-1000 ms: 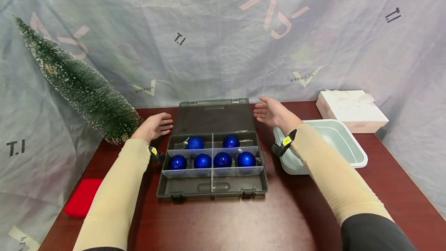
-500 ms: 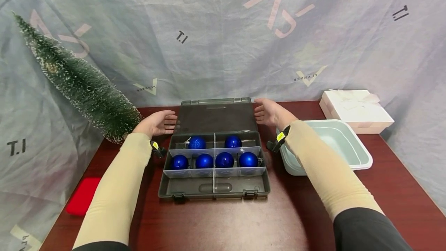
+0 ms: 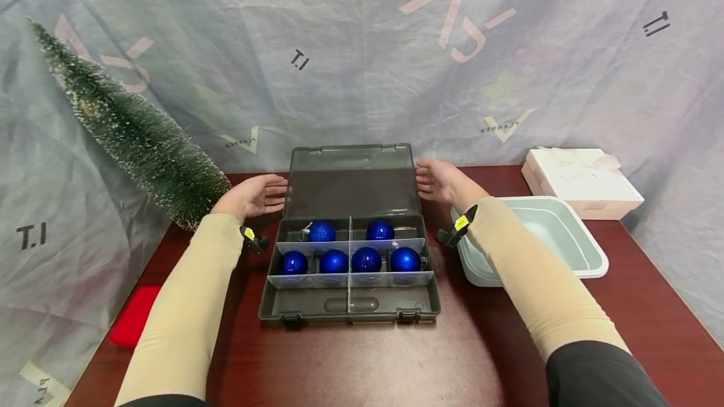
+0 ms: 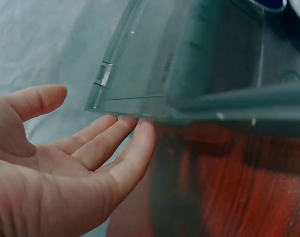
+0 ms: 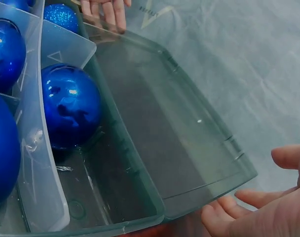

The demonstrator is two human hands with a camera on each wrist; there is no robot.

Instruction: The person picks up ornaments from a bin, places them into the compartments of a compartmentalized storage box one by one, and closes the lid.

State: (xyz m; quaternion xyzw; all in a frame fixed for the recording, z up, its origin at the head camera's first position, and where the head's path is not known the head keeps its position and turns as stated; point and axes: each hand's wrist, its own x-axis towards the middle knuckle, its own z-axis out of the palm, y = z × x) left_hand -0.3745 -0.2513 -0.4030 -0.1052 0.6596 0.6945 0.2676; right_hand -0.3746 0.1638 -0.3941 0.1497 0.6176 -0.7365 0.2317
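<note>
A translucent grey divider box [image 3: 349, 318] lies on the table, with its lid [image 3: 351, 190] tilted up at the back. Several blue balls [image 3: 334, 262] sit in its back and middle compartments; the front ones hold none. My left hand [image 3: 251, 196] touches the lid's left edge with straight fingertips, and in the left wrist view the fingers [image 4: 103, 143] lie at the lid's rim, thumb apart. On the right edge of the lid, my right hand [image 3: 447, 184] rests its extended fingers; the right wrist view shows them [image 5: 221, 212] at the lid's corner [image 5: 246, 173].
A frosted small tree [image 3: 136, 137] leans at the left, above a red object [image 3: 136, 319] beside the left sleeve. Under the right forearm is a pale green basin [image 3: 594, 262]. Behind it stands a white box with a bow [image 3: 588, 184]. A grey cloth hangs behind the table.
Both hands have moved inward to the lid's sides. The lid's far edge has risen from its lower, flatter position. The balls have stayed in their compartments.
</note>
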